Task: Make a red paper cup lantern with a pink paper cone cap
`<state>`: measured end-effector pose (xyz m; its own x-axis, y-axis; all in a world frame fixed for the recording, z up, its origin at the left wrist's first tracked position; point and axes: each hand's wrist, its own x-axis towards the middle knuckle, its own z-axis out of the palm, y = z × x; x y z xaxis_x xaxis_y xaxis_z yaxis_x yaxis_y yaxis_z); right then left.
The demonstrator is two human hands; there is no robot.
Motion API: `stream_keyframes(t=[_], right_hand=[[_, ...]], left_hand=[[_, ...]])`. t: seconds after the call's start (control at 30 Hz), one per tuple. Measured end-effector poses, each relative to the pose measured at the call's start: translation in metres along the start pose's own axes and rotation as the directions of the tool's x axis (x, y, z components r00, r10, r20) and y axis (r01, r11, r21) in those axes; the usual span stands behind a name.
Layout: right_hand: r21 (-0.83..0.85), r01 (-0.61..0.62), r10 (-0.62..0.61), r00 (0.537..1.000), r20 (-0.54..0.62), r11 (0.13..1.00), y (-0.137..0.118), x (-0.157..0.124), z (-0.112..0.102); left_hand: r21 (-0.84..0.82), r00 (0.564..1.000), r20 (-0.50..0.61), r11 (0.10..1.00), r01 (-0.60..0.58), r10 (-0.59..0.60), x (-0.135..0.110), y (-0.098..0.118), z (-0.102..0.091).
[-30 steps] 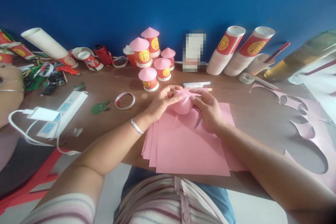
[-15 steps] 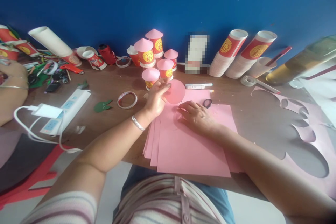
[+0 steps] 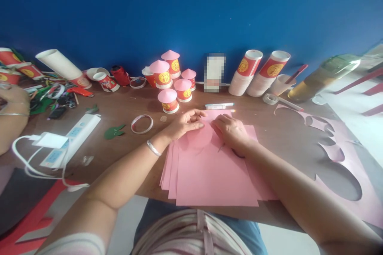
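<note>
My left hand (image 3: 184, 124) pinches the upper edge of a pink paper circle (image 3: 199, 137) that lies low over a stack of pink paper sheets (image 3: 209, 175). My right hand (image 3: 231, 130) rests beside it with curled fingers, its fingertips at the circle's right edge. Scissors (image 3: 237, 153) are tucked under this hand: a dark handle loop shows below the wrist and a thin blade tip pokes out under the palm. A silver bracelet sits on my left wrist.
Several red paper cups with pink cone tops (image 3: 168, 101) stand behind my hands, with a marker (image 3: 219, 106) beside them. Cup stacks (image 3: 248, 72) lean on the blue wall. A tape ring (image 3: 141, 123), power strip (image 3: 70, 138) and cut pink sheet (image 3: 338, 155) lie around.
My left hand has brought the pink circle down from mid-air onto the stack. My right hand has shifted over the scissors, which lay free beside it, and closed at the circle's edge.
</note>
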<state>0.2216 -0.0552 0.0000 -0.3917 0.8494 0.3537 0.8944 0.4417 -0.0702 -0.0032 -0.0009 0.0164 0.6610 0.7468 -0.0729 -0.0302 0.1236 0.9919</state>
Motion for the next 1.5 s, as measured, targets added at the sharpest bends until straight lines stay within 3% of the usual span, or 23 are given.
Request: stream_keyframes(t=[0.17,0.4,0.63,0.73,0.8,0.9,1.03,1.17,1.5], right_hand=[[-0.011,-0.011,0.011,0.997,0.07,1.0,0.006,0.003,0.004],[-0.031,0.006,-0.003,0.993,0.119,1.0,0.009,0.004,0.006],[-0.067,0.091,-0.078,0.981,0.175,0.994,0.019,0.013,0.0],[-0.114,0.039,-0.021,0.987,0.158,0.993,0.029,0.018,-0.009],[-0.155,-0.028,0.05,0.989,0.14,0.988,0.037,0.023,-0.015],[-0.199,-0.084,0.117,0.981,0.156,0.976,0.043,0.034,-0.021],[-0.235,-0.08,0.135,0.964,0.229,0.969,0.041,0.055,-0.022],[-0.256,-0.031,0.113,0.943,0.313,0.966,0.036,0.071,-0.022],[-0.258,0.027,0.084,0.908,0.409,0.966,0.033,0.089,-0.03]], left_hand=[[0.426,0.997,0.061,0.902,-0.065,0.043,0.002,-0.006,0.005],[0.69,0.991,0.05,0.713,-0.122,0.121,0.002,-0.004,0.012],[0.91,0.959,0.151,0.344,-0.229,0.239,-0.005,0.002,0.016],[0.941,0.921,0.224,0.174,-0.289,0.32,-0.01,0.002,0.014],[0.936,0.884,0.273,0.105,-0.335,0.38,-0.012,0.003,0.013],[0.932,0.87,0.254,0.134,-0.337,0.423,-0.008,0.005,0.011],[0.937,0.917,0.124,0.261,-0.234,0.38,0.009,0.004,0.007],[0.928,0.929,0.053,0.324,-0.181,0.367,0.024,-0.003,0.004],[0.884,0.862,0.006,0.4,-0.241,0.507,0.024,-0.016,0.005]])
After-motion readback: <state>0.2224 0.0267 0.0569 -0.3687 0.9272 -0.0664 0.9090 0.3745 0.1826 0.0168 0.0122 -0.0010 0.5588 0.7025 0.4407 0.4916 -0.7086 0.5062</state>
